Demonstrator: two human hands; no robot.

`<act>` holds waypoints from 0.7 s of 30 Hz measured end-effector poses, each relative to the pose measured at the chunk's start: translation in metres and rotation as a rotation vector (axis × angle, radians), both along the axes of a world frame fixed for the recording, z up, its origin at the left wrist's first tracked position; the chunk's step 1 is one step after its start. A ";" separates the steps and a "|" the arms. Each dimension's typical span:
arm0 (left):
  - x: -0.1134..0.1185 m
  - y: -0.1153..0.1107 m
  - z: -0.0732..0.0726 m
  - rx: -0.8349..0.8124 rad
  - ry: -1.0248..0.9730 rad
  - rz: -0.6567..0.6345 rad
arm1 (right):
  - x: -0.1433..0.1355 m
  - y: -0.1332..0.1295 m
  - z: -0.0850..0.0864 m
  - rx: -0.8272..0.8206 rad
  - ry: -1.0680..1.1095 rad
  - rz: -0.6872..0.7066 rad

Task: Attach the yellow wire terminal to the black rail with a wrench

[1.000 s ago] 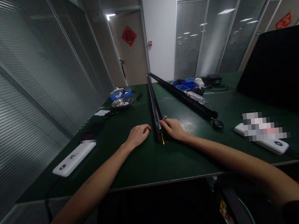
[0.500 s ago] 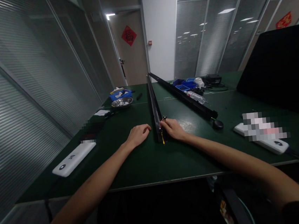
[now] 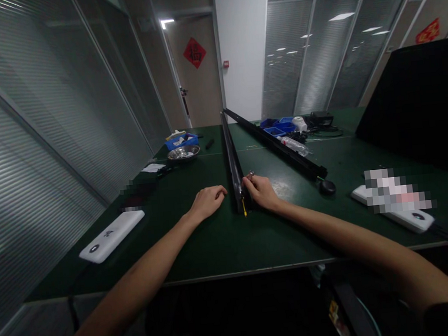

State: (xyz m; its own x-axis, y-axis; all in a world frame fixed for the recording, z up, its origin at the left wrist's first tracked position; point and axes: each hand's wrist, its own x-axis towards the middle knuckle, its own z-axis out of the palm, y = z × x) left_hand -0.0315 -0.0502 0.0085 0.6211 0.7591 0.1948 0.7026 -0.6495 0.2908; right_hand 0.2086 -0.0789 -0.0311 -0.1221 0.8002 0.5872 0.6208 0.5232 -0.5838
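Observation:
A long black channel-shaped rail runs away from me along the green table, with a short yellow piece sticking out at its near end. My right hand is beside the rail's right side, its thumb and fingers pinched on a small shiny metal tool. Most of that tool is hidden by the fingers, so its exact kind does not show. Left of the rail, my left hand rests on the table with curled fingers, a small gap from the rail. No object shows in it.
A second black rail lies diagonally at right, near a round black object. Farther back are blue bins, a plastic bottle and a metal bowl. White devices lie at both sides; a black screen stands right.
My right hand has shifted slightly, and the metal tool in it now tilts more to the right, away from the rail. My left hand keeps its place.

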 end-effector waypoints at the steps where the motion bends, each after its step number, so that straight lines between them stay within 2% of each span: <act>1: 0.000 0.000 0.001 -0.003 0.000 0.001 | 0.000 0.000 0.000 -0.004 -0.001 -0.002; 9: 0.000 -0.004 0.004 -0.025 -0.001 0.004 | -0.001 -0.001 0.002 -0.028 -0.028 0.035; 21: 0.000 -0.003 0.001 -0.020 -0.001 0.010 | 0.002 -0.001 0.003 -0.046 -0.063 0.067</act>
State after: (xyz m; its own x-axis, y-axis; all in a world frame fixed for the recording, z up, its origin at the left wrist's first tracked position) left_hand -0.0319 -0.0531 0.0095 0.6136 0.7687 0.1804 0.7085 -0.6369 0.3041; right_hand 0.2103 -0.0795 -0.0286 -0.2118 0.8147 0.5399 0.6215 0.5386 -0.5689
